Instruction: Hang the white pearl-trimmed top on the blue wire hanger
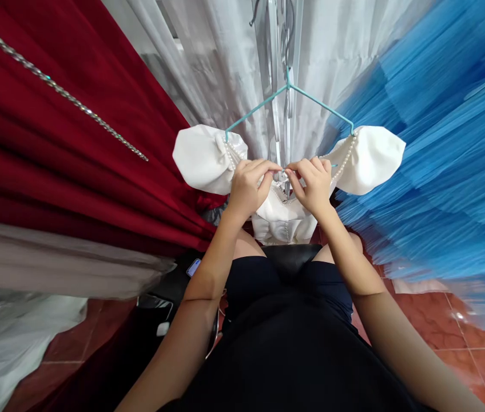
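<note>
A white dress (283, 214) with puffed sleeves and strings of pearl beads (348, 157) hangs in front of me on a thin turquoise wire hanger (256, 110). My left hand (251, 182) and my right hand (312, 180) meet over the middle of its neckline, fingertips almost touching. Each hand is closed in a pinch of thumb and fingers. Whatever lies between the fingertips is too small to make out. One white sleeve (202, 159) spreads beyond my left hand, the other (373, 160) beyond my right.
Red fabric (139, 189) with a sparkling trim (58, 88) hangs on the left, blue tulle (440, 160) on the right. White cloth (221, 63) and metal poles (273, 63) stand behind the hanger. A phone (193, 267) lies by my left arm. The floor (482, 366) is red tile.
</note>
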A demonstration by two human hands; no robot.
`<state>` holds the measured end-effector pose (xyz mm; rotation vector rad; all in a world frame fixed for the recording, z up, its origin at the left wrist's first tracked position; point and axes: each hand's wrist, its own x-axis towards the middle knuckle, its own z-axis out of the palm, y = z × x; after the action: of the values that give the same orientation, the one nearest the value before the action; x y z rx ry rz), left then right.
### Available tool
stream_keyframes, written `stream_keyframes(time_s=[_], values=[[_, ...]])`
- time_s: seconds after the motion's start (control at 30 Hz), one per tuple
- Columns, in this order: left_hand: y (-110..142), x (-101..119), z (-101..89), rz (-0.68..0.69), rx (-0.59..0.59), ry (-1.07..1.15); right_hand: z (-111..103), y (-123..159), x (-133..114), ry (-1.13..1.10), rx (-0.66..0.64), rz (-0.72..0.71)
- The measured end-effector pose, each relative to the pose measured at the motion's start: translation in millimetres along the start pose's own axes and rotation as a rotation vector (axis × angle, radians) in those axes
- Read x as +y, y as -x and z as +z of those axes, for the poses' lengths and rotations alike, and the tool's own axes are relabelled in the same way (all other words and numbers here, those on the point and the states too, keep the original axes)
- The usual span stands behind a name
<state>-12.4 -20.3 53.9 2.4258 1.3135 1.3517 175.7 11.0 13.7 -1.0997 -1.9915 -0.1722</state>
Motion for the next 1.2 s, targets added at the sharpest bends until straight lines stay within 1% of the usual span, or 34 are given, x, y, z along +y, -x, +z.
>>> stream_keyframes(time_s=[0.03,0.1,0.17,0.2,0.23,0.27,0.37,0.43,0.5,0.57,0.63,0.7,0.73,0.8,0.87,0.93,1.0,1.1,1.17,1.2], values=[[-0.8,-1.7,-1.7,0.012,0.051,-0.004,-2.6,-0.1,-2.4,-0.010,0.015,0.008],[-1.4,-6.1,-5.9,0.001,0.223,-0.042,-8.4,-2.2,-5.7,-0.026,0.029,0.023],[-0.6,-12.5,-11.4,-0.054,0.402,-0.087,-12.5,-4.5,-6.2,-0.037,0.013,0.025],[0.0,-16.5,-14.6,-0.087,0.458,-0.101,-13.5,-5.2,-5.6,-0.043,0.001,0.022],[0.4,-20.9,-18.2,-0.119,0.485,-0.106,-14.0,-5.4,-4.6,-0.049,-0.009,0.019],[0.2,-25.5,-21.9,-0.152,0.484,-0.106,-14.0,-5.4,-3.5,-0.055,-0.014,0.016],[-5.4,-37.5,-35.0,-0.228,0.420,-0.104,-12.8,-4.6,-1.4,-0.045,-0.006,0.020],[-13.3,-42.7,-46.1,-0.263,0.403,-0.112,-12.3,-4.4,-1.7,-0.030,0.000,0.031],[-22.5,-46.5,-59.8,-0.276,0.432,-0.126,-12.3,-5.1,-2.7,-0.032,0.006,0.036],[-29.3,-51.0,-74.2,-0.274,0.502,-0.140,-13.0,-6.5,-3.4,-0.049,0.011,0.035],[-29.9,-58.3,-86.4,-0.281,0.616,-0.159,-13.8,-8.2,-3.6,-0.066,0.004,0.040],[-21.5,-68.8,-93.7,-0.323,0.727,-0.177,-14.4,-9.7,-3.5,-0.080,-0.018,0.051],[-14.0,-74.6,-95.2,-0.351,0.765,-0.183,-14.5,-10.2,-3.4,-0.088,-0.029,0.055],[6.1,-85.0,-93.5,-0.389,0.780,-0.197,-14.0,-10.6,-3.4,-0.107,-0.045,0.060],[28.5,-89.5,-85.9,-0.360,0.721,-0.221,-12.6,-10.7,-3.7,-0.120,-0.046,0.070],[47.1,-84.5,-72.5,-0.279,0.643,-0.231,-10.7,-10.6,-4.2,-0.129,-0.039,0.081],[57.3,-70.2,-54.5,-0.189,0.555,-0.218,-8.9,-10.8,-4.6,-0.147,-0.027,0.081],[53.6,-39.8,-25.9,-0.040,0.416,-0.177,-8.1,-11.2,-5.3,-0.175,-0.007,0.067],[40.9,-20.6,-11.4,0.051,0.378,-0.141,-9.3,-11.4,-5.8,-0.173,-0.001,0.063],[33.1,-12.7,-6.3,0.068,0.359,-0.131,-10.2,-11.3,-6.1,-0.167,-0.006,0.065]])
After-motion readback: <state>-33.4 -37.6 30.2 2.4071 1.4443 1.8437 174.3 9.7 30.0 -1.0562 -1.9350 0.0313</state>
